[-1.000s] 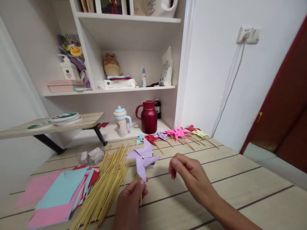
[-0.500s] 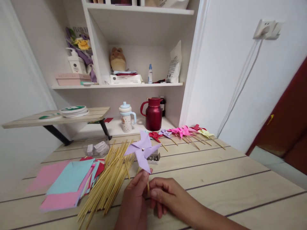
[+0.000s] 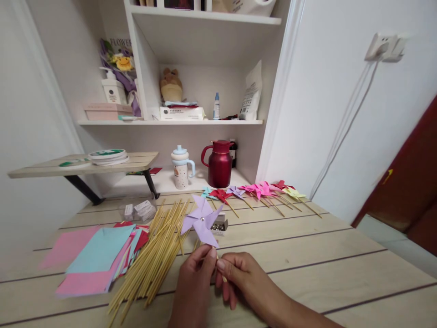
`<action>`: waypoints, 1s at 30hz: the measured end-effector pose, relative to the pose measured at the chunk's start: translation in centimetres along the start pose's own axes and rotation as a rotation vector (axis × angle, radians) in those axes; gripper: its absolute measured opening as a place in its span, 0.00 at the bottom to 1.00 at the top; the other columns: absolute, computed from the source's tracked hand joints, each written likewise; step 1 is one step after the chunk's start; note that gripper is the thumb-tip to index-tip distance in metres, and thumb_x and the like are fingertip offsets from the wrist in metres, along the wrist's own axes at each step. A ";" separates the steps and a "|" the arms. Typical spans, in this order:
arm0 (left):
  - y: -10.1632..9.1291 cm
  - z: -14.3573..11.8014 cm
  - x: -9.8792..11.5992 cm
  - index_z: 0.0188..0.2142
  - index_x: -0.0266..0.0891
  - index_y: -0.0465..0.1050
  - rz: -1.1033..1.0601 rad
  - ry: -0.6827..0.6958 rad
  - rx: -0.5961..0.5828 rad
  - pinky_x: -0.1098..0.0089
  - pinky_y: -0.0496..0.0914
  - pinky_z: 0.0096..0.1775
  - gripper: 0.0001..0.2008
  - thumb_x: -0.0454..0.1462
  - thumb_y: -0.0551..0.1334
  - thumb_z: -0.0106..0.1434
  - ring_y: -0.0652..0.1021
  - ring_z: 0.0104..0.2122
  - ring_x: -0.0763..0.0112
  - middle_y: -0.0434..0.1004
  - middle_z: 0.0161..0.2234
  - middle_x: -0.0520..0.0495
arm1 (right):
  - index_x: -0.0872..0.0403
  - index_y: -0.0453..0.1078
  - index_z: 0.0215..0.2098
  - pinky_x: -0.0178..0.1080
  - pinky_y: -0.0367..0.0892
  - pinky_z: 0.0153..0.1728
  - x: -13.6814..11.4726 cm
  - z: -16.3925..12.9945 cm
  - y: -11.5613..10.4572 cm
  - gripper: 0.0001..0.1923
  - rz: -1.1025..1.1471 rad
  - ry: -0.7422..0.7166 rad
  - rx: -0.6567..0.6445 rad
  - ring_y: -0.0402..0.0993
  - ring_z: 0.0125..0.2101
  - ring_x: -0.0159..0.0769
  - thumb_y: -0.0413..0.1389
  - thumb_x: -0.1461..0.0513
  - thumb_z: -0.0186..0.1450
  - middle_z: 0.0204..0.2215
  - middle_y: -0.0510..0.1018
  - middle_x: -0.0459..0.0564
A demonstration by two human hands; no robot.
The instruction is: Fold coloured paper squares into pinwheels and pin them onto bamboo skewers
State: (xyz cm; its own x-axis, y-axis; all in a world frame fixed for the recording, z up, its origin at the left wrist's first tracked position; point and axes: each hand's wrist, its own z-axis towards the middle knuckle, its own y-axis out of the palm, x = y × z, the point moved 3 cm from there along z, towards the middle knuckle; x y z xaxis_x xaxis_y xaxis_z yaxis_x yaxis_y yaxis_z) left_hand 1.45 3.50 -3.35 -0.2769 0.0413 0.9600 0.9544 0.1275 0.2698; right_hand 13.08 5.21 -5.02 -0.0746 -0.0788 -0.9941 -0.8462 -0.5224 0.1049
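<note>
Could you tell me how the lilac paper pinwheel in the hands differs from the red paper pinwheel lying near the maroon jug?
The lilac paper pinwheel is held up off the wooden table by the left hand and right hand, while the red paper pinwheel lies flat in a row. The lilac one looks larger, being nearer the camera. Its silver centre pin shows; the red one's is too small to see. Both are folded paper on thin sticks.

Head-worn camera looks forward and down, close over the table (image 3: 341, 255); shelves (image 3: 205, 122) beyond.
</note>
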 end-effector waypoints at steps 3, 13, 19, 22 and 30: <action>0.1 -0.2 0.9 0.34 0.36 0.76 0.066 0.049 -0.010 0.71 0.65 0.27 0.18 0.49 0.68 0.52 0.69 0.21 0.72 0.70 0.19 0.53 | 0.59 0.69 0.26 0.29 0.59 0.17 -0.1 0.0 -0.4 0.27 0.012 0.001 0.027 0.64 0.14 0.25 0.54 0.43 0.63 0.15 0.71 0.44; 0.2 -1.1 2.3 0.23 0.40 0.68 0.265 0.096 0.012 0.70 0.64 0.26 0.18 0.51 0.61 0.57 0.69 0.20 0.69 0.66 0.17 0.53 | 0.58 0.69 0.26 0.29 0.57 0.16 -0.2 -0.1 -0.3 0.28 -0.124 0.007 -0.005 0.62 0.13 0.24 0.52 0.41 0.63 0.17 0.70 0.44; -0.2 -0.8 2.5 0.21 0.41 0.66 0.438 0.095 0.112 0.71 0.60 0.25 0.14 0.46 0.61 0.58 0.64 0.19 0.72 0.64 0.16 0.54 | 0.58 0.69 0.26 0.29 0.57 0.16 -0.3 -0.3 0.0 0.27 -0.130 0.033 -0.020 0.62 0.13 0.24 0.54 0.42 0.62 0.16 0.70 0.43; -0.5 -0.7 2.6 0.20 0.41 0.66 0.461 0.096 0.130 0.71 0.59 0.25 0.15 0.45 0.60 0.58 0.63 0.19 0.72 0.61 0.15 0.56 | 0.58 0.69 0.25 0.29 0.58 0.16 -0.2 -0.3 0.0 0.26 -0.128 0.047 -0.013 0.63 0.14 0.25 0.54 0.42 0.62 0.16 0.71 0.44; -1.0 -0.7 2.6 0.18 0.41 0.65 0.466 0.139 0.155 0.71 0.58 0.24 0.18 0.47 0.60 0.58 0.62 0.18 0.73 0.60 0.14 0.56 | 0.58 0.69 0.26 0.29 0.58 0.17 -0.1 -0.3 -0.2 0.26 -0.133 0.037 -0.009 0.63 0.14 0.25 0.53 0.44 0.63 0.16 0.71 0.44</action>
State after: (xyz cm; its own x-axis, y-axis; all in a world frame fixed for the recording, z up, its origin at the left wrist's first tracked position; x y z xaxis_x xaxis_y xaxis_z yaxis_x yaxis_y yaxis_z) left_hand -0.12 2.75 -1.06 0.2014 -0.0023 0.9795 0.9426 0.2724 -0.1932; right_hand 13.42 5.03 -4.95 0.0575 -0.0395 -0.9976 -0.8427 -0.5376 -0.0273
